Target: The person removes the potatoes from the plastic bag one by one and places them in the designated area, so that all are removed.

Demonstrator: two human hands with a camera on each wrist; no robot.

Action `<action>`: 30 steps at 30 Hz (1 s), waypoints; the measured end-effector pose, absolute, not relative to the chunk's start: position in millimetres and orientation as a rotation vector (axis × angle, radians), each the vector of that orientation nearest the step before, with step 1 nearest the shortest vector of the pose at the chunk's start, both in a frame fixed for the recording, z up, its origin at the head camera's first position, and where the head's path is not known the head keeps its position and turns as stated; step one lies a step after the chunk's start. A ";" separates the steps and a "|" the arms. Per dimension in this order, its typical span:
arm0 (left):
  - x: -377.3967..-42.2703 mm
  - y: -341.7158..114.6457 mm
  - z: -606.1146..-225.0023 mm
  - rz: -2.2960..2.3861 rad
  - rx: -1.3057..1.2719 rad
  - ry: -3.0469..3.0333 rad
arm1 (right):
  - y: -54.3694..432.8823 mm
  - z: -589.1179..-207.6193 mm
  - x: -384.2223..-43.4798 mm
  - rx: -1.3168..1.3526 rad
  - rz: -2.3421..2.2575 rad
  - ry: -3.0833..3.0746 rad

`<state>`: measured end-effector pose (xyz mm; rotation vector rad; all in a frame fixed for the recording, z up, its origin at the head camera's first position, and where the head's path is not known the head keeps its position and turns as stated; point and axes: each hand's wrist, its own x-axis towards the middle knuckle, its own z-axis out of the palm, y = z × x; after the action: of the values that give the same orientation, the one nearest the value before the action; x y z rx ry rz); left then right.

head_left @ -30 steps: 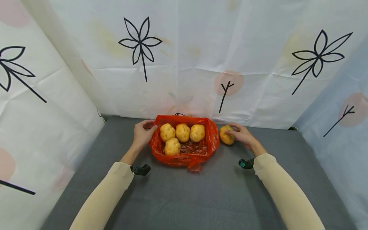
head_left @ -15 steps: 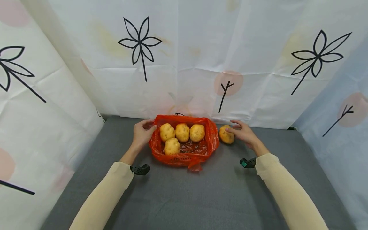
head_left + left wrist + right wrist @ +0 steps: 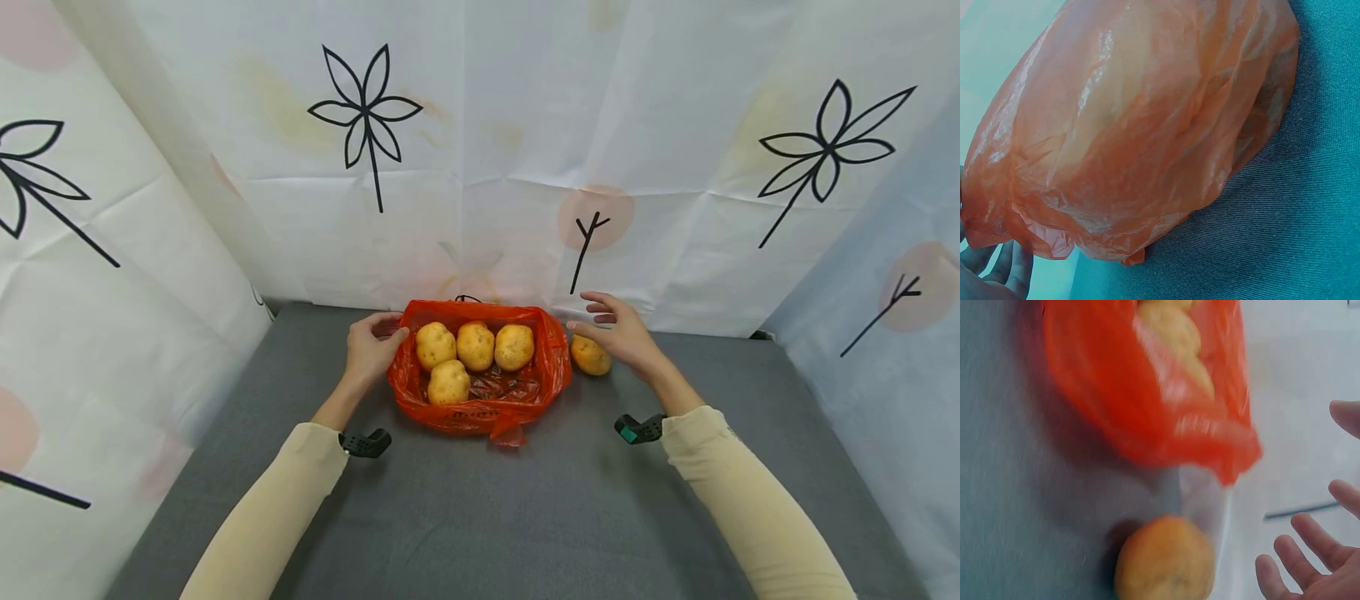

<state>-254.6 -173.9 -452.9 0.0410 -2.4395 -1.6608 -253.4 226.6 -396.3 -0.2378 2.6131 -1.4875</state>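
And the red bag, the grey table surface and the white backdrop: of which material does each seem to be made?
Red bag: probably thin plastic film; glossy, crinkled and partly see-through.
Grey table surface: likely woven fabric; matte, with fine ribs in the left wrist view.
White backdrop: perhaps cloth; dull, with fold creases, though a plastic sheet is possible.

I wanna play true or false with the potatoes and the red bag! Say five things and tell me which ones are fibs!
1. Four potatoes are in the red bag. True.
2. The right hand is squeezing a potato. False: its fingers are open and it holds nothing.
3. The left hand touches the bag's edge. True.
4. The lone potato sits left of the bag. False: it sits on the right.
5. The sleeves are cream. True.
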 end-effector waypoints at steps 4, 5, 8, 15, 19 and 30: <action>-255.2 -173.6 -453.4 -1.653 0.038 -2.443 | 211.8 -389.0 -249.3 -0.324 -1.526 2.585; -255.3 -173.5 -453.4 -1.653 0.038 -2.444 | 208.0 -387.8 -248.6 -0.348 -1.544 2.566; -255.2 -173.5 -453.7 -1.655 0.037 -2.448 | 196.6 -385.9 -247.0 -0.402 -1.588 2.513; -254.1 -174.4 -453.6 -1.649 0.041 -2.451 | 168.5 -394.2 -249.1 -0.467 -1.579 2.451; -253.7 -175.1 -454.1 -1.644 0.038 -2.455 | 156.4 -403.2 -254.4 -0.466 -1.513 2.479; -255.6 -173.4 -454.6 -1.653 0.029 -2.450 | 135.1 -430.7 -270.7 -0.456 -1.072 2.757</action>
<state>-255.6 -173.4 -454.6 0.0295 -2.4499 -1.6526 -270.7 135.1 -430.7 -0.4559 2.7575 -1.0715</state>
